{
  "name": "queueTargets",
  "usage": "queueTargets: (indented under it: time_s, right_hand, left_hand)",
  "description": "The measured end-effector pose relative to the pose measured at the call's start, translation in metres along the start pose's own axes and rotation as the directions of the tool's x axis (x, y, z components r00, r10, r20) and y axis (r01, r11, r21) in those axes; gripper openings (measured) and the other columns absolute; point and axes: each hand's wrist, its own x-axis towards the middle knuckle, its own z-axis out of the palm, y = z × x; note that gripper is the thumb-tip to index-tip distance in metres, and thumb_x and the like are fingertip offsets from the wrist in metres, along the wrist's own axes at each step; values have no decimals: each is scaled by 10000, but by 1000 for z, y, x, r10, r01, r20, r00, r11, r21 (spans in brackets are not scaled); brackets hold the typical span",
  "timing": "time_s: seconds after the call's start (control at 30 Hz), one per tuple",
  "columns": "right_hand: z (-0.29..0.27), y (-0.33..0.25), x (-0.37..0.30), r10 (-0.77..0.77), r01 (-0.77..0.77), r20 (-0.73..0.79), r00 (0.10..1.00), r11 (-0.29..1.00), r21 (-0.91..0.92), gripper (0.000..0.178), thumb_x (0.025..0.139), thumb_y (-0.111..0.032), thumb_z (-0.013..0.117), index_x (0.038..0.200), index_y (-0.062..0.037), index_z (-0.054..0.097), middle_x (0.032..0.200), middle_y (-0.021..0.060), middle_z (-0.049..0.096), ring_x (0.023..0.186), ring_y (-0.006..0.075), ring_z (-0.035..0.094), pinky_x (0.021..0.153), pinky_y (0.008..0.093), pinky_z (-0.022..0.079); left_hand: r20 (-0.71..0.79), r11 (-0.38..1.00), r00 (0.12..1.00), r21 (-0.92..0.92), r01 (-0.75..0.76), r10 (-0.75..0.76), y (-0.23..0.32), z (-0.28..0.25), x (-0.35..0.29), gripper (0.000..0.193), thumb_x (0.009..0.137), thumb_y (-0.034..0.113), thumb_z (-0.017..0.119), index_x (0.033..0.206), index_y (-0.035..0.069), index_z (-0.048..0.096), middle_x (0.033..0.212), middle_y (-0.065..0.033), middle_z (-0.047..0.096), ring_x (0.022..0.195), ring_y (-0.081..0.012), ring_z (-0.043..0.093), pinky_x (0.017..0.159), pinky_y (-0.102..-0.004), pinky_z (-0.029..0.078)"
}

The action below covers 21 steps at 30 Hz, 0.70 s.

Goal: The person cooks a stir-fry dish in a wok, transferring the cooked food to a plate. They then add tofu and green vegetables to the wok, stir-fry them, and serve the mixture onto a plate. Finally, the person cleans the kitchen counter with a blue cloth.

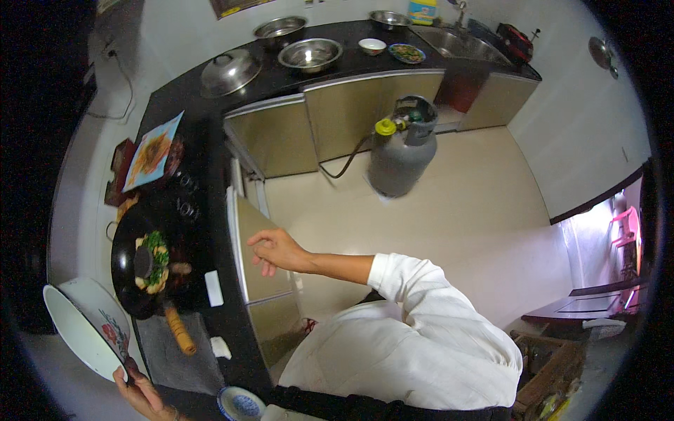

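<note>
My left hand (142, 394) grips the rim of a white enamel basin (121, 319) with a red flower on its side. The basin is tilted, and its inside looks bare. Beside it on the stove sits a black wok (125, 291) with a turned wooden handle (180, 331). Chopped greens (156, 245) and pale pieces of food lie in the wok, around a dark oval thing (143, 262) that I cannot name. My right hand (275, 251) hangs in the air past the counter's edge, holding nothing, with its fingers loosely bent and apart.
A grey gas cylinder (401, 161) stands on the floor, its hose running to the cabinets. Along the back counter are steel basins (310, 55), a domed lid (230, 71), a white bowl (372, 46), a plate of food (407, 53) and a sink (460, 45). A blue-rimmed bowl (240, 405) sits near me.
</note>
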Motion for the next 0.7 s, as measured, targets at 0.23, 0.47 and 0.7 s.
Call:
queueTargets:
  time_s: [0.23,0.47,0.7]
  right_hand:
    - [-188,-21,-105,97,-71,-296,950,992,100,267,838,-105,492,1065,35,504,821,170,611,551,197,610,463,286,511]
    - [-298,-48,-173,84,1,-532,843,988,157,250,849,-85,477,1071,29,498,818,169,614,545,203,613,453,286,508]
    - [-372,-67,-179,78,96,-692,717,973,209,243,854,-95,479,1065,21,513,855,190,626,573,198,620,500,281,524]
  left_hand:
    - [203,979,972,-183,-85,122,126,205,30,155,886,88,458,1001,-18,467,1052,-121,540,916,-176,474,868,-294,354]
    - [599,456,768,-632,627,-226,189,417,110,292,752,27,535,1039,-10,502,982,-77,542,849,-160,542,773,-252,458]
    - [679,176,731,-714,678,-60,239,653,210,409,722,-59,477,1112,-135,381,1112,-200,463,1048,-290,489,910,-364,464]
